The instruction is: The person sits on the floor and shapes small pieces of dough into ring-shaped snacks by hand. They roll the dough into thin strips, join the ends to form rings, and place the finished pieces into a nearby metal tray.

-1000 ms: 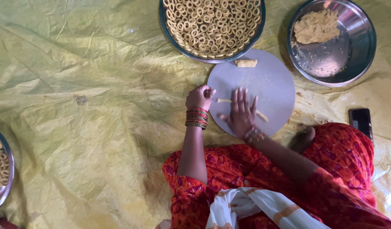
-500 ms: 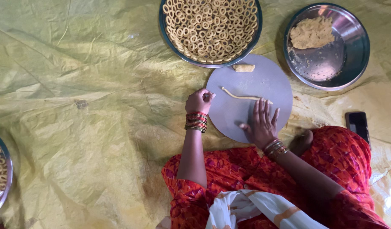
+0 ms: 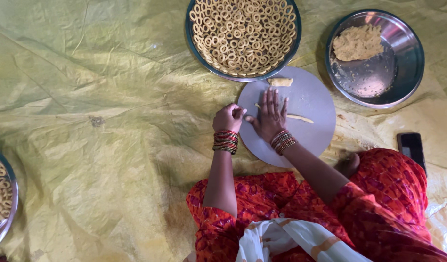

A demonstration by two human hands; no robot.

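The right hand (image 3: 271,116) is lying flat, fingers spread, over the dough strand (image 3: 301,118) on the round board (image 3: 310,136) at frame centre, having moved leftward from half a second ago; rolling is continuing. The left hand (image 3: 228,118) is curled, fingers pressed together, at the board's left edge.

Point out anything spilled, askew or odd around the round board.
Nothing looks spilled or damaged. The right hand lies flat on a thin dough strip on the round board; the left hand grips the board's edge. Only crumbs cling inside the steel bowl, and the yellow sheet is creased.
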